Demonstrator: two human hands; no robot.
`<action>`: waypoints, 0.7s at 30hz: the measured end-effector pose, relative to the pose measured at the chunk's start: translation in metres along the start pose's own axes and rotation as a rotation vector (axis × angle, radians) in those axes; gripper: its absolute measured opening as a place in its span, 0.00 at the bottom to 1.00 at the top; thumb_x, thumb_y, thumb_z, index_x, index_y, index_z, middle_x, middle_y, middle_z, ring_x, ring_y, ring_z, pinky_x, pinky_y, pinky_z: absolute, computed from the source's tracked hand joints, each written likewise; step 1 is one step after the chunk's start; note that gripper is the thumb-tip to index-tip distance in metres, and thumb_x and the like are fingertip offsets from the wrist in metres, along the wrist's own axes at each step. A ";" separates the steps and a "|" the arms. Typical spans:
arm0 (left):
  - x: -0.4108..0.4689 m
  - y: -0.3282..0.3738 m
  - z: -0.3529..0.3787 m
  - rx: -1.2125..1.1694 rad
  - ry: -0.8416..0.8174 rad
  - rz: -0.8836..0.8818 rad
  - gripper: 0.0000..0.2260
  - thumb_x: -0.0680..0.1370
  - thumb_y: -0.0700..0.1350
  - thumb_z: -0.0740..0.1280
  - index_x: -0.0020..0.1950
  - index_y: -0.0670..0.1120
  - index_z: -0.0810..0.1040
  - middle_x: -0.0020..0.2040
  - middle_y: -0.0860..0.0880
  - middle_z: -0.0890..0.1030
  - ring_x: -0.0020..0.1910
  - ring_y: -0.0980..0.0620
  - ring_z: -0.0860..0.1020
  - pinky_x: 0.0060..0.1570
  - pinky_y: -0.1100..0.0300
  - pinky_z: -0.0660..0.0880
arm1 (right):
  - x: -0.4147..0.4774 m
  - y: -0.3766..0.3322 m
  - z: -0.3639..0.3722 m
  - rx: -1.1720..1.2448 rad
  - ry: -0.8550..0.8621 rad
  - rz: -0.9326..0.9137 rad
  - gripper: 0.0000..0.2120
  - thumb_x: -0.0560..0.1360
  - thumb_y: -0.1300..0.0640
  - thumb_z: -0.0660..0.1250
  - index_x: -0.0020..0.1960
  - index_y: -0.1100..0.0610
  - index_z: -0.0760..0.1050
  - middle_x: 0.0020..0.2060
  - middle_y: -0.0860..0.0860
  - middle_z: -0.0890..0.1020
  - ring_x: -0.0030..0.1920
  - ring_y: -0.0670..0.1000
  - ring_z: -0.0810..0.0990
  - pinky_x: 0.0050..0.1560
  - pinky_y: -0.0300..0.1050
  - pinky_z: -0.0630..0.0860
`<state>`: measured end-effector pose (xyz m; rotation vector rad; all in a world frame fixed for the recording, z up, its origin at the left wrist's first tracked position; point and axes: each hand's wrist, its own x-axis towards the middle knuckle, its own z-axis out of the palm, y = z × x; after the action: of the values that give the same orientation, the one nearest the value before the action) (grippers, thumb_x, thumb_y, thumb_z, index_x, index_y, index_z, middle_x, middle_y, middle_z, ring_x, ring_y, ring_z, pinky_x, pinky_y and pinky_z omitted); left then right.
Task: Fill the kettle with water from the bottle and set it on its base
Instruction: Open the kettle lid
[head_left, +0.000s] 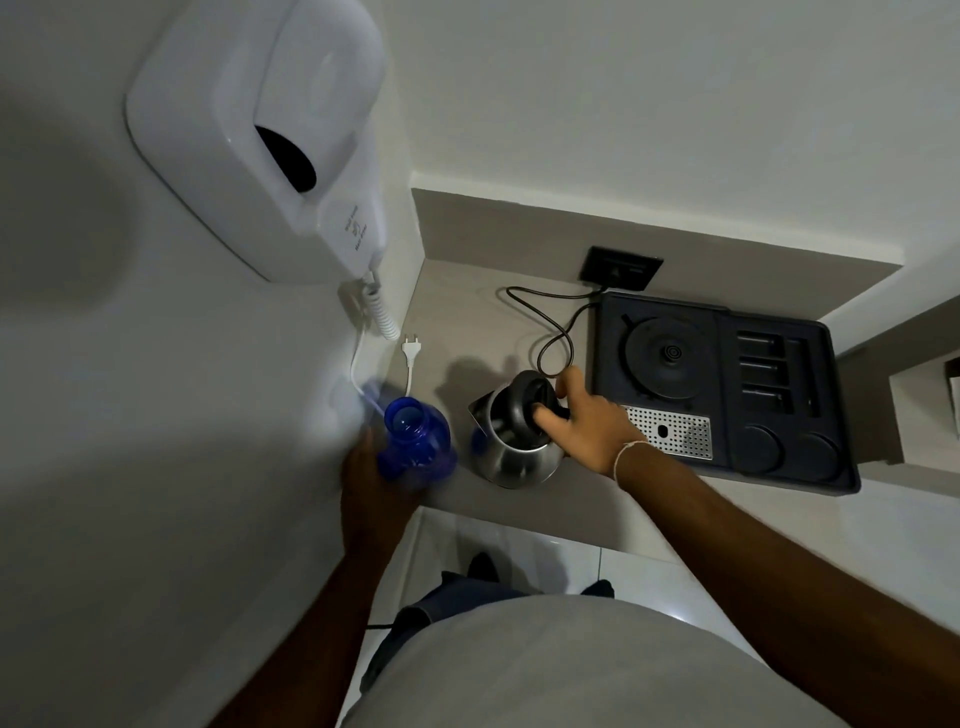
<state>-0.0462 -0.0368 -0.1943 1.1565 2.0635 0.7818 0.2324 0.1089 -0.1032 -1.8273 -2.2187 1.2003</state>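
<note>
We take the kettle (517, 436) as the reference. It stands upright on the worktop (457, 332), off its base (667, 358), which sits in the dark tray (779, 457) just beyond it on the right-hand side. The lid (524, 402) is tipped up, leaving the mouth exposed.

Our right hand (587, 421) is closed on the kettle handle, thumb against the lid. Our left hand (371, 467) grips the blue bottle (413, 434) around its body (uncapped, neck upward, slightly blurred), just to the left of the kettle and not touching it.

The bottle's long axis is near vertical, its mouth level with the kettle opening. We judge that pouring requires tilting the neck rightward over that opening; the left hand is the nearer one for this, while the right steadies the kettle.
</note>
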 end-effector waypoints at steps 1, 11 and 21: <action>-0.002 0.002 -0.001 -0.030 0.016 0.035 0.38 0.69 0.52 0.86 0.72 0.37 0.75 0.63 0.41 0.84 0.63 0.40 0.82 0.64 0.43 0.80 | 0.000 0.002 -0.001 0.013 0.000 -0.008 0.18 0.81 0.36 0.63 0.55 0.49 0.63 0.36 0.45 0.80 0.38 0.47 0.79 0.54 0.55 0.74; -0.008 0.039 0.020 -0.394 0.065 -0.042 0.40 0.65 0.42 0.87 0.70 0.60 0.72 0.60 0.67 0.83 0.62 0.64 0.81 0.71 0.43 0.78 | -0.015 0.024 -0.010 0.262 -0.038 -0.030 0.21 0.76 0.30 0.57 0.52 0.48 0.69 0.44 0.58 0.85 0.50 0.66 0.84 0.59 0.69 0.80; -0.009 0.065 0.006 -0.343 0.161 0.044 0.39 0.63 0.56 0.83 0.71 0.54 0.72 0.66 0.48 0.82 0.66 0.47 0.82 0.67 0.51 0.79 | -0.015 0.025 -0.012 0.264 -0.027 -0.036 0.21 0.77 0.31 0.56 0.50 0.49 0.69 0.42 0.56 0.85 0.47 0.63 0.83 0.52 0.59 0.79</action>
<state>-0.0054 -0.0153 -0.1477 0.9755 1.9353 1.2304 0.2631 0.1031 -0.1020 -1.6726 -1.9824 1.4388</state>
